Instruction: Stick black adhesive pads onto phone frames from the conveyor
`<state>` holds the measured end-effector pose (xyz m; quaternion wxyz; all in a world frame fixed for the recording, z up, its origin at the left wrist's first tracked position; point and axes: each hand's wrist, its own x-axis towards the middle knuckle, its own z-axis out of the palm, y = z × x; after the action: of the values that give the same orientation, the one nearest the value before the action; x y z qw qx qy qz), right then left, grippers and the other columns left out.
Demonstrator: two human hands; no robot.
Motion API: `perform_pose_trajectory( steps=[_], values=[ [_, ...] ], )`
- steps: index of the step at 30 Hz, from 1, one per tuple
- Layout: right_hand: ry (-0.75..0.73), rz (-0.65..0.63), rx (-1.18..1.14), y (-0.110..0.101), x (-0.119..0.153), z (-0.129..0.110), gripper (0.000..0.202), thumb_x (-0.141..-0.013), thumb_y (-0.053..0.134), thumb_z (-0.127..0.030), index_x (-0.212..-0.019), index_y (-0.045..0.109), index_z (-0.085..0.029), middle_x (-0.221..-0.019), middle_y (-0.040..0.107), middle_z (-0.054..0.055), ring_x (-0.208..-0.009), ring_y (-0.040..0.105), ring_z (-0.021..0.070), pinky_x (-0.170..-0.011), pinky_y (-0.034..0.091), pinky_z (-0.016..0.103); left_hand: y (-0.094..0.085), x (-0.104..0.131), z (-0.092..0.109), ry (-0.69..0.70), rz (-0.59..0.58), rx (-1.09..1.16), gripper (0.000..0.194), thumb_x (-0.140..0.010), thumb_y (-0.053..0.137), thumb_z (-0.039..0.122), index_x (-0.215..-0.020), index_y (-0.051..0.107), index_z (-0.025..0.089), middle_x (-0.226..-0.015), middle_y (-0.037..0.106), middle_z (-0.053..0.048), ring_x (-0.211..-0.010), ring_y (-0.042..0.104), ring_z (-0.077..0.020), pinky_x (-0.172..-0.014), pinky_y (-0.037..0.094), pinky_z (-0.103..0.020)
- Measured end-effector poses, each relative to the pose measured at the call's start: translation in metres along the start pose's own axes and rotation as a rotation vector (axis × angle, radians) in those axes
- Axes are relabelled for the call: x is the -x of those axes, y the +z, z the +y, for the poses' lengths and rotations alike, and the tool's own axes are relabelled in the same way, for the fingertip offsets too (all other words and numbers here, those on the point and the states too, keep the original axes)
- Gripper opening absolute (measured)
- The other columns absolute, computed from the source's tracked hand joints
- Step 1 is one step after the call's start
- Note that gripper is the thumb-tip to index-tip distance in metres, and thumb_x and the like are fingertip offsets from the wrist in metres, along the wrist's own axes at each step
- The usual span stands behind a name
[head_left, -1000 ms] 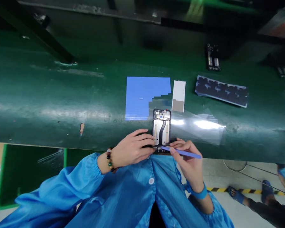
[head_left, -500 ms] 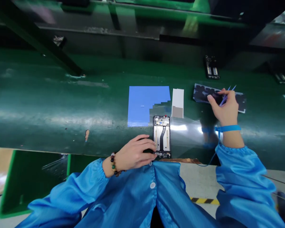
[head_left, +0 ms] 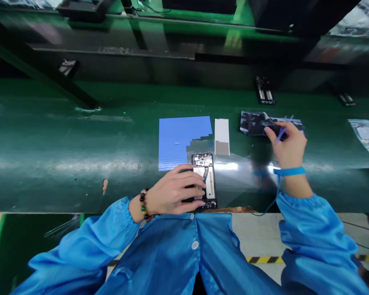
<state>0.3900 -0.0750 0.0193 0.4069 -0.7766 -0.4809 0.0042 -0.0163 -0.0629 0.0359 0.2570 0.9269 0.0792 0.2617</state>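
Note:
An opened phone [head_left: 211,184] lies near the front edge of the bench, its circuit board and flex cable exposed. Across its lower half rests my left hand [head_left: 180,189], fingers spread over the frame and thumb by the bottom end. To the right, my right hand [head_left: 289,143] is closed on purple tweezers [head_left: 281,135], whose tips point away from me. This hand is over a sheet of black stickers [head_left: 254,123]. A thin, pale-edged piece stands up by the fingertips; whether they pinch it I cannot tell.
A blue sheet [head_left: 178,139] with a stepped corner and a white-and-grey card [head_left: 222,133] lie beyond the phone. Another opened phone [head_left: 265,91] sits farther back. A plastic bag [head_left: 367,134] is at right. A dark post [head_left: 58,84] meets the bench at left.
My left hand has moved farther over the phone, its fingers now across the middle. The right fingers have shifted on the tweezers, and a thin piece now rises at the sticker sheet. The view has shifted slightly.

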Motion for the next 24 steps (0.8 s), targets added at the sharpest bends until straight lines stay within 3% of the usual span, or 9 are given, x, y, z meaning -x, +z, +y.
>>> perform_pose_trajectory(
  steps=[3,6,8,11,14,16,19,21,24],
  values=[
    [-0.056,0.018,0.107,-0.047,0.051,-0.037,0.042,-0.088,0.081,-0.050,-0.123,0.076,-0.026,-0.109,0.079,0.011,-0.098,0.072,0.0293,-0.089,0.051,0.042,-0.007,-0.016,-0.003,0.020,0.015,-0.018,0.015,-0.096,0.074,0.030,-0.110,0.075,0.024,-0.113,0.080,-0.001,-0.111,0.074,-0.0169,-0.123,0.041,-0.041],
    [-0.089,-0.071,0.224,-0.074,0.112,-0.068,0.040,-0.092,0.076,-0.053,-0.126,0.074,-0.033,-0.119,0.079,0.008,-0.122,0.067,0.0353,-0.110,0.046,0.052,-0.006,-0.029,-0.005,0.025,0.030,-0.029,0.015,-0.097,0.072,0.029,-0.111,0.074,0.025,-0.114,0.079,0.001,-0.112,0.073,-0.0157,-0.122,0.041,-0.041],
    [-0.109,-0.134,0.189,-0.070,0.144,-0.073,0.038,-0.092,0.076,-0.052,-0.126,0.073,-0.035,-0.119,0.080,0.006,-0.116,0.071,0.0336,-0.117,0.040,0.057,0.002,-0.036,-0.007,0.039,0.005,-0.034,0.016,-0.100,0.070,0.032,-0.113,0.074,0.024,-0.117,0.079,-0.001,-0.114,0.072,-0.0168,-0.121,0.042,-0.041],
    [-0.056,-0.263,0.079,-0.046,0.173,-0.061,0.043,-0.086,0.082,-0.052,-0.125,0.073,-0.035,-0.128,0.078,0.006,-0.120,0.070,0.0343,-0.119,0.038,0.060,0.021,-0.040,-0.010,0.079,-0.150,-0.083,0.034,-0.104,0.064,0.045,-0.126,0.071,0.021,-0.133,0.073,-0.008,-0.126,0.068,-0.0236,-0.122,0.042,-0.045],
    [0.013,-0.201,0.019,-0.029,0.183,-0.047,0.042,-0.086,0.082,-0.053,-0.122,0.074,-0.033,-0.135,0.076,0.007,-0.130,0.065,0.0354,-0.121,0.037,0.061,0.039,-0.041,-0.013,0.101,-0.303,-0.166,0.053,-0.104,0.060,0.058,-0.136,0.066,0.017,-0.144,0.067,-0.013,-0.134,0.062,-0.0292,-0.121,0.041,-0.048],
    [0.041,-0.124,-0.091,-0.025,0.184,-0.044,0.030,-0.098,0.066,-0.054,-0.116,0.076,-0.031,-0.126,0.079,0.007,-0.129,0.066,0.0334,-0.120,0.039,0.059,0.046,-0.040,-0.014,0.109,-0.336,-0.186,0.059,-0.103,0.059,0.062,-0.137,0.065,0.015,-0.145,0.066,-0.014,-0.134,0.061,-0.0301,-0.121,0.041,-0.050],
    [0.129,0.031,-0.458,-0.022,0.177,-0.047,0.041,-0.111,0.036,-0.050,-0.122,0.071,-0.031,-0.108,0.082,0.006,-0.116,0.074,0.0288,-0.116,0.046,0.058,0.048,-0.039,-0.014,0.107,-0.339,-0.176,0.064,-0.104,0.056,0.064,-0.141,0.062,0.012,-0.146,0.065,-0.015,-0.133,0.061,-0.0308,-0.121,0.041,-0.051],
    [0.209,0.099,-0.609,-0.018,0.169,-0.048,0.035,-0.110,0.042,-0.047,-0.128,0.066,-0.030,-0.105,0.082,0.004,-0.112,0.077,0.0277,-0.113,0.049,0.058,0.048,-0.038,-0.013,0.102,-0.332,-0.171,0.066,-0.103,0.056,0.064,-0.144,0.060,0.012,-0.146,0.064,-0.016,-0.133,0.060,-0.0313,-0.120,0.041,-0.052],
    [0.282,0.040,-0.568,-0.013,0.159,-0.045,0.028,-0.103,0.061,-0.047,-0.119,0.073,-0.028,-0.107,0.081,0.006,-0.108,0.078,0.0276,-0.110,0.054,0.054,0.048,-0.038,-0.013,0.090,-0.320,-0.167,0.068,-0.101,0.059,0.064,-0.144,0.060,0.012,-0.145,0.065,-0.016,-0.132,0.061,-0.0310,-0.119,0.042,-0.051]
  ],
)
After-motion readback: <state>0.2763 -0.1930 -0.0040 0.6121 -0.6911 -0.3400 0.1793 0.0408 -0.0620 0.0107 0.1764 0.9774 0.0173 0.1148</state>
